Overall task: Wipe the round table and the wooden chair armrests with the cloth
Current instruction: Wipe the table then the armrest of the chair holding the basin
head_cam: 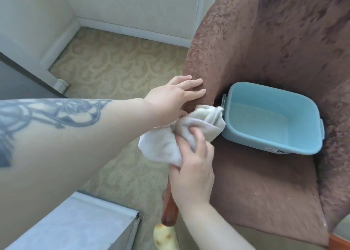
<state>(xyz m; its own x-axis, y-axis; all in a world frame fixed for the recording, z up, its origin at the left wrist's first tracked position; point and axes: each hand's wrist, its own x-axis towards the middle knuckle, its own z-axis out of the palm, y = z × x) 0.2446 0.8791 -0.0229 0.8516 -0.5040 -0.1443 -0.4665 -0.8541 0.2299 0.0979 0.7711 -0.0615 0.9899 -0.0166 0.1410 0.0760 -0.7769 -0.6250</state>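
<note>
A brown upholstered armchair (265, 50) fills the right side. Its left wooden armrest (169, 210) runs toward me, mostly hidden under my right hand. My right hand (191, 170) is closed on a crumpled white cloth (166, 145) and presses it on the armrest. My left hand (174, 96) rests with fingers spread flat against the chair's side wing just above the cloth; its thumb side touches the cloth. The round table is out of view.
A light blue plastic basin (314, 136) with a little water sits on the chair seat, close to the cloth. A grey fabric box (79, 223) stands at lower left. Patterned beige carpet (113, 60) and white wall skirting lie beyond.
</note>
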